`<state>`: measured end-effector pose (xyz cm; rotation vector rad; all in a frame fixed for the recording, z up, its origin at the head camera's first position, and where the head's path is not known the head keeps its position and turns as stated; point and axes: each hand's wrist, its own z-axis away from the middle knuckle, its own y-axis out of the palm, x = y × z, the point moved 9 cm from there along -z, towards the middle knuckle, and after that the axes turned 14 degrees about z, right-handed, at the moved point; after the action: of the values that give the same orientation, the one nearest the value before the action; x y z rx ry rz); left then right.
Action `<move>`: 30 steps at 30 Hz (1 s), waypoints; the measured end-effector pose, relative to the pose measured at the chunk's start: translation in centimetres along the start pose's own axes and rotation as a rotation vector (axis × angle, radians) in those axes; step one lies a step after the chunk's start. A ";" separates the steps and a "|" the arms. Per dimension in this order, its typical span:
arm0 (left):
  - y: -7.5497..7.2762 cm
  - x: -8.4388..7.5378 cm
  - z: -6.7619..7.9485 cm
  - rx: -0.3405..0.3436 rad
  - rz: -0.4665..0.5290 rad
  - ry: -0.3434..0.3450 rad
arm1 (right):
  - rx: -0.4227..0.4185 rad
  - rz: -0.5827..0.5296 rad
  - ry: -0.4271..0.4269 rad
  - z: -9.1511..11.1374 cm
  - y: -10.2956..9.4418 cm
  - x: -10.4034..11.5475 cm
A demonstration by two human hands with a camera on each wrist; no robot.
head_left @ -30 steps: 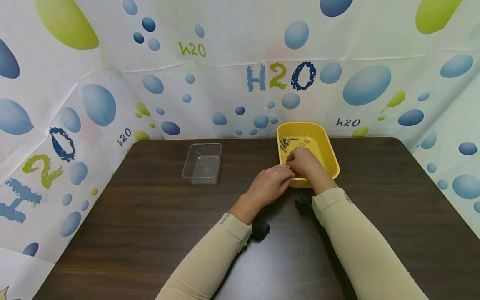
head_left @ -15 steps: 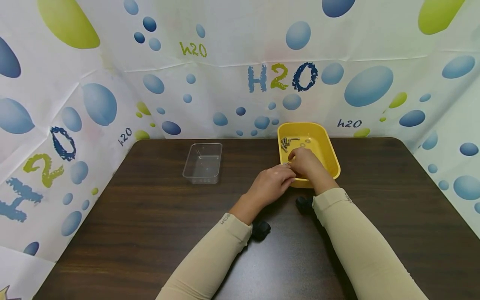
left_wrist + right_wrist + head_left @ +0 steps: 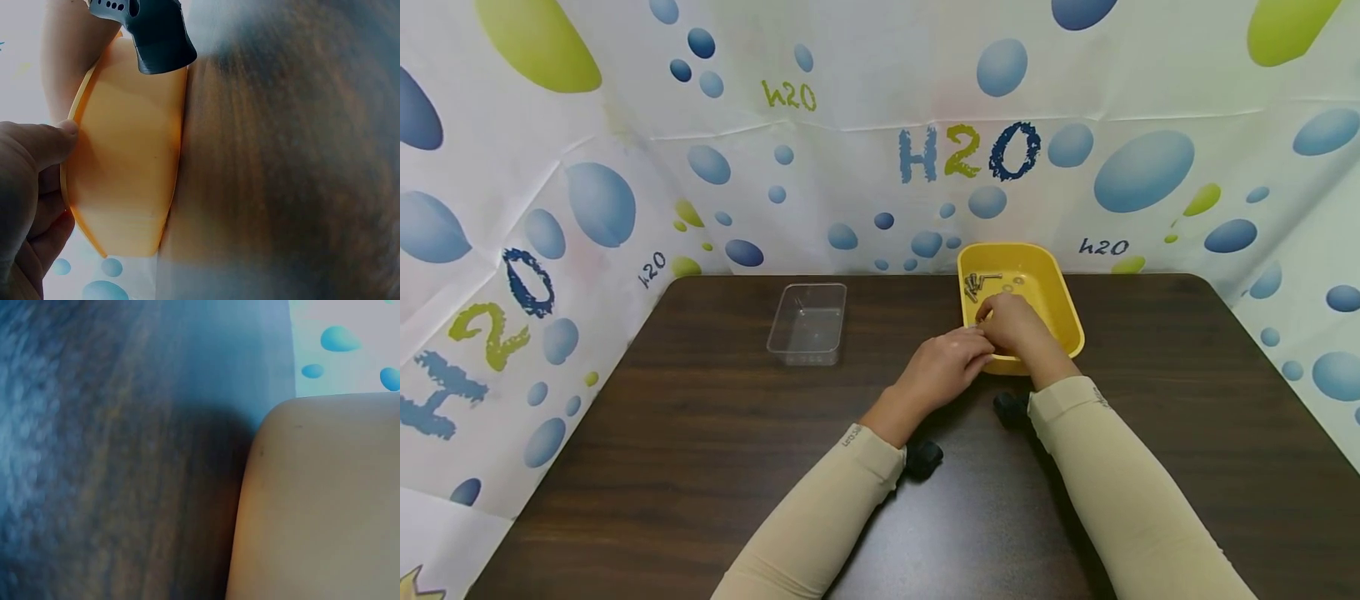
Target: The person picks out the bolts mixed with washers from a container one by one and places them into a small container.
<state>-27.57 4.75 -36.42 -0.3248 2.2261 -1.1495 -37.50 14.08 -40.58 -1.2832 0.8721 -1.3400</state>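
In the head view, a yellow plastic tray (image 3: 1060, 308) stands near the table's far edge. Several metal bolts (image 3: 973, 285) lie at its left side, with a few washers (image 3: 1012, 284) beside them. My left hand (image 3: 946, 367) holds the tray's near left rim; the left wrist view shows the thumb (image 3: 59, 144) on the outer wall and the fingers behind the rim. My right hand (image 3: 1011, 323) reaches down into the tray, fingers bent, close to the left fingertips. Whatever its fingertips touch is hidden. The right wrist view shows only the tray's outer wall (image 3: 325, 500).
A clear plastic container (image 3: 807, 325) stands on the dark wooden table (image 3: 700, 433), left of the tray. Black wrist cameras (image 3: 922, 460) hang under both cuffs. A printed sheet (image 3: 850, 100) covers the wall behind the table.
Both hands keep nearly the same place at the tray; the right fingers shift only slightly. The head view drifts a little.
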 end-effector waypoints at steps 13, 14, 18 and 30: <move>-0.1 -0.1 0.0 0.007 -0.003 -0.007 | -0.069 -0.068 0.021 0.0 -0.7 -0.4; -0.1 -0.1 0.0 0.008 -0.003 -0.007 | -0.062 -0.066 0.026 0.0 -0.7 -0.5; -0.2 -0.1 -0.1 0.005 0.000 -0.004 | -0.043 -0.049 0.049 -0.1 -0.6 -0.5; 0.0 -0.1 0.1 0.001 -0.005 0.002 | -0.088 -0.036 0.049 0.6 -1.0 -0.4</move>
<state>-27.47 4.73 -36.38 -0.3289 2.2280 -1.1539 -37.17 14.73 -39.60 -1.3447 0.9550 -1.3791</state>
